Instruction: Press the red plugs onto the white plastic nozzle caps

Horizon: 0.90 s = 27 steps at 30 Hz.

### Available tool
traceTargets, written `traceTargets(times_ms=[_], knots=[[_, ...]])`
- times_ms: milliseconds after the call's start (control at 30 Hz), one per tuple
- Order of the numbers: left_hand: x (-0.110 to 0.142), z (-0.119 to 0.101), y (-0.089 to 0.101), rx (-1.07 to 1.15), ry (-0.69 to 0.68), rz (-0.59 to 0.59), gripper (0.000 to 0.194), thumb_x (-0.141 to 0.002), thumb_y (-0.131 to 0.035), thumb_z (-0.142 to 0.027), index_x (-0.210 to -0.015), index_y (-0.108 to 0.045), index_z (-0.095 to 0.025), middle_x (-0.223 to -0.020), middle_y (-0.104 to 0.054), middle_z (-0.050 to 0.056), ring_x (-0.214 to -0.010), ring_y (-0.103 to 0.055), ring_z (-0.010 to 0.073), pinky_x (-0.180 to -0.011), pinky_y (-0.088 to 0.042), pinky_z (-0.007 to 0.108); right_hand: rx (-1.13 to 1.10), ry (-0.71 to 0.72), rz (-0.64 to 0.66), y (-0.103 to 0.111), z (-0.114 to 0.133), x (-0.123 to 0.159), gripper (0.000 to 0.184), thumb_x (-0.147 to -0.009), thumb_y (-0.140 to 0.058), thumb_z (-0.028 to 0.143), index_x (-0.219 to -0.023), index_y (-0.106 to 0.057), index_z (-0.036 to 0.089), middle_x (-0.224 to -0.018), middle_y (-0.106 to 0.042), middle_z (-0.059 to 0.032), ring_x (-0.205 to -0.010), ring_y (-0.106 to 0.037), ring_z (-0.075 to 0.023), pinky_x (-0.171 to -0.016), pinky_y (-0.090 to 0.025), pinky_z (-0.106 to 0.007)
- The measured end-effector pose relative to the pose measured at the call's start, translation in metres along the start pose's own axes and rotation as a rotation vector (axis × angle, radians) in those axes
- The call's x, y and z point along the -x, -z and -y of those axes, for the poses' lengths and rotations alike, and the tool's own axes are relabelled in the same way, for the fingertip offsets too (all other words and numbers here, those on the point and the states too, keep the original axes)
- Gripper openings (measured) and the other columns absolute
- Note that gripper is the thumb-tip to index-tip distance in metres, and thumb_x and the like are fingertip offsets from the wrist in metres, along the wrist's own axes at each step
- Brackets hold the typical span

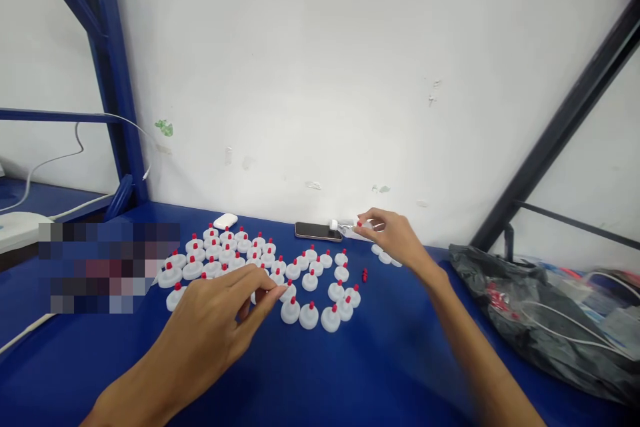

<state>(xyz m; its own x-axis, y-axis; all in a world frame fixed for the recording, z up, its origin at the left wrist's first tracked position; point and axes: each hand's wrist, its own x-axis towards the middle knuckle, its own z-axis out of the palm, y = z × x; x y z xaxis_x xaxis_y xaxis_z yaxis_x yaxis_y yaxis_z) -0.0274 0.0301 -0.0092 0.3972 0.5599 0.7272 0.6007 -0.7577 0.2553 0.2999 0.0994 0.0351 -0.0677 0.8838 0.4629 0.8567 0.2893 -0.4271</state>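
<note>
Nearest, the left hand (210, 320) pinches thumb and forefinger together, anything between them indiscernible, beside many round white plastic caps with red tips (331, 319), seemingly done, on the blue table (390, 360). Rightward, a crumpled black plastic bag (545, 353) holds small red pieces (497, 300). Beyond loose red bits (365, 275), the right hand (393, 233) apparently clamps a small red tip (359, 223); nearby white discs (385, 258) show no tips, so probably remain.
</note>
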Motion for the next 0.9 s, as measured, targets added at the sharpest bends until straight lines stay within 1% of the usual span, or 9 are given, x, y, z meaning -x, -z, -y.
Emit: traceTargets(times_ms=[100,233,333,467,567,633,700,767,900], knots=[[0.001,0.001,-0.002,0.009,-0.012,0.018,0.023,-0.104,-0.052,-0.033,-0.086,-0.064,-0.025,-0.066,-0.066,-0.007,-0.046,-0.055,0.0096,-0.047,-0.041,0.023,0.044,-0.055,0.016,-0.023,-0.036,-0.012,0.020,-0.087,-0.070,0.036,-0.091,-0.076,0.017,-0.104,-0.076,-0.0121,-0.090,-0.070,-0.0243,-0.081,-0.051,-0.033],[0.003,0.004,-0.008,0.011,0.004,-0.023,0.016,-0.103,-0.052,-0.037,-0.097,-0.064,-0.027,-0.072,-0.070,-0.007,-0.049,-0.060,0.0105,-0.050,-0.045,0.022,0.043,-0.059,0.134,-0.043,-0.057,-0.002,0.020,-0.088,-0.071,0.034,-0.086,-0.079,0.016,-0.088,-0.080,-0.0075,-0.084,-0.071,-0.0209,-0.078,-0.051,-0.028],[0.003,0.006,-0.013,0.003,-0.023,-0.012,0.014,-0.102,-0.052,-0.035,-0.098,-0.064,-0.028,-0.071,-0.070,-0.007,-0.047,-0.059,0.0103,-0.048,-0.043,0.022,0.054,-0.061,0.190,-0.040,-0.060,0.002,0.025,-0.093,-0.068,0.041,-0.092,-0.081,0.019,-0.092,-0.082,-0.0053,-0.086,-0.073,-0.0194,-0.077,-0.051,-0.024],[0.004,0.006,-0.017,0.003,-0.021,0.028,0.013,-0.102,-0.052,-0.033,-0.099,-0.064,-0.028,-0.073,-0.071,-0.007,-0.048,-0.060,0.0096,-0.050,-0.044,0.021,0.204,-0.157,0.089,-0.028,-0.070,0.001,0.032,-0.102,-0.055,0.038,-0.105,-0.079,0.018,-0.104,-0.081,-0.0104,-0.097,-0.073,-0.0238,-0.085,-0.049,-0.030],[0.006,0.006,-0.019,-0.013,-0.024,0.040,0.013,-0.102,-0.053,-0.033,-0.098,-0.064,-0.028,-0.073,-0.071,-0.007,-0.049,-0.061,0.0095,-0.050,-0.043,0.021,0.344,-0.266,0.020,-0.024,-0.084,0.003,0.022,-0.097,-0.062,0.029,-0.106,-0.077,0.015,-0.099,-0.080,-0.0142,-0.100,-0.072,-0.0290,-0.087,-0.046,-0.035],[0.006,0.006,-0.021,-0.022,-0.039,0.057,0.013,-0.102,-0.052,-0.030,-0.097,-0.064,-0.028,-0.072,-0.070,-0.007,-0.049,-0.060,0.0098,-0.050,-0.042,0.021,0.397,-0.313,0.017,-0.024,-0.091,0.006,0.015,-0.091,-0.067,0.022,-0.099,-0.078,0.015,-0.094,-0.080,-0.0142,-0.099,-0.072,-0.0302,-0.087,-0.045,-0.036],[0.006,0.006,-0.022,-0.020,-0.038,0.078,0.015,-0.102,-0.051,-0.030,-0.096,-0.064,-0.028,-0.071,-0.069,-0.007,-0.049,-0.060,0.0104,-0.049,-0.042,0.022,0.415,-0.334,0.019,-0.024,-0.094,0.008,0.010,-0.087,-0.068,0.014,-0.090,-0.078,0.015,-0.091,-0.079,-0.0148,-0.098,-0.073,-0.0304,-0.087,-0.045,-0.036],[0.006,0.005,-0.023,-0.010,-0.021,0.094,0.015,-0.102,-0.051,-0.033,-0.096,-0.064,-0.028,-0.071,-0.069,-0.007,-0.049,-0.060,0.0111,-0.049,-0.042,0.023,0.400,-0.321,0.006,-0.022,-0.090,0.007,0.013,-0.086,-0.066,0.010,-0.086,-0.078,0.015,-0.092,-0.079,-0.0154,-0.098,-0.073,-0.0302,-0.087,-0.045,-0.036],[0.004,-0.001,-0.023,0.025,-0.003,0.102,0.018,-0.103,-0.051,-0.035,-0.095,-0.064,-0.027,-0.075,-0.070,-0.006,-0.052,-0.062,0.0117,-0.049,-0.045,0.023,0.252,-0.206,-0.043,-0.017,-0.063,0.004,0.015,-0.093,-0.063,0.019,-0.098,-0.078,0.017,-0.099,-0.080,-0.0112,-0.096,-0.074,-0.0251,-0.084,-0.049,-0.031]])
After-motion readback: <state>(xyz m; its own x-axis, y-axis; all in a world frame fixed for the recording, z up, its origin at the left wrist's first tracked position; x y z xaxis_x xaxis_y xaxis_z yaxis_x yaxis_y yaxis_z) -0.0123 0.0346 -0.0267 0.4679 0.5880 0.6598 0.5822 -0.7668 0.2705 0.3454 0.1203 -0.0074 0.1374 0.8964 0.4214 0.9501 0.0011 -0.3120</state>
